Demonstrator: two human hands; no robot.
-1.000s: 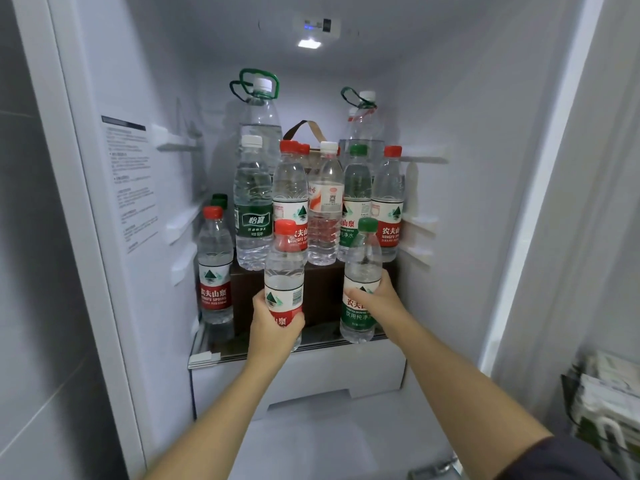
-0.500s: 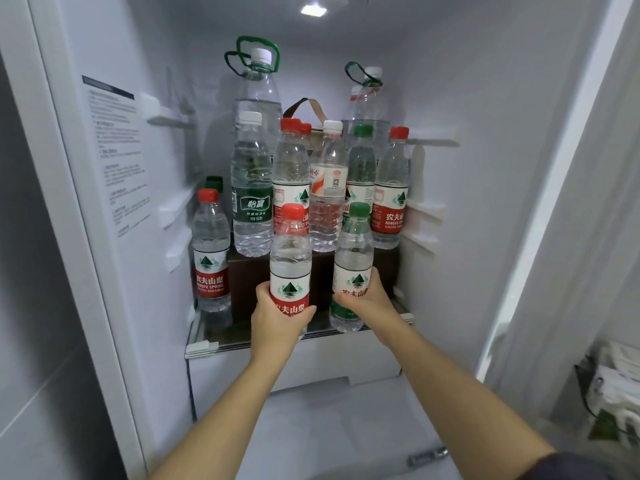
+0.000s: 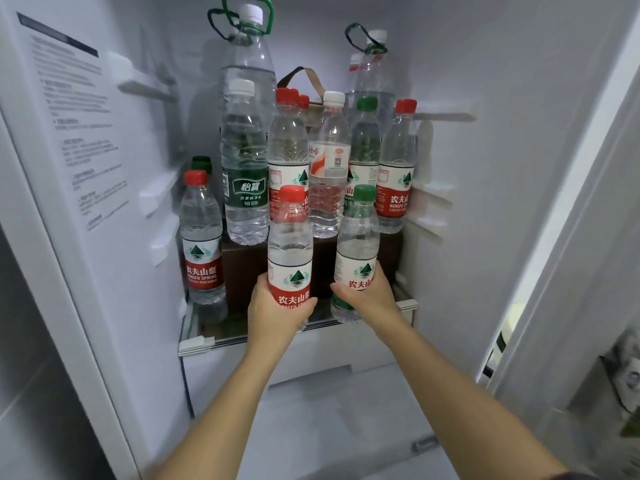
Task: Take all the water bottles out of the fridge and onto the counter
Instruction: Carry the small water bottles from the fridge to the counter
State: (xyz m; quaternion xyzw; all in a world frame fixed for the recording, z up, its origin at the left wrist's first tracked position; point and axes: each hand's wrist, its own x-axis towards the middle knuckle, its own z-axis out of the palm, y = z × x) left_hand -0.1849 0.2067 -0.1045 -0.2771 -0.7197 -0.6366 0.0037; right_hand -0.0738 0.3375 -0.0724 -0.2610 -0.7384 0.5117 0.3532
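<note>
Inside the open fridge, my left hand (image 3: 273, 311) grips a red-capped water bottle (image 3: 290, 247) low on its label. My right hand (image 3: 372, 297) grips a green-capped water bottle (image 3: 356, 244) beside it. Both bottles stand upright at the front of the glass shelf (image 3: 207, 339); whether they touch it I cannot tell. Behind them, several bottles stand in a row on a dark brown box (image 3: 242, 268). Another red-capped bottle (image 3: 201, 244) stands at the shelf's left. Two large jugs with green handles (image 3: 247, 57) (image 3: 370, 67) rise at the back.
The fridge's left inner wall (image 3: 90, 140) carries a printed label and shelf ribs. A white drawer (image 3: 304, 358) sits under the shelf. The fridge's right frame (image 3: 561, 209) bounds the opening, with door-bin items at the far right (image 3: 627, 379).
Both bottles have come forward and up a little toward me in my hands, and the green-capped one has straightened from a tilt. The view has moved closer to the shelf.
</note>
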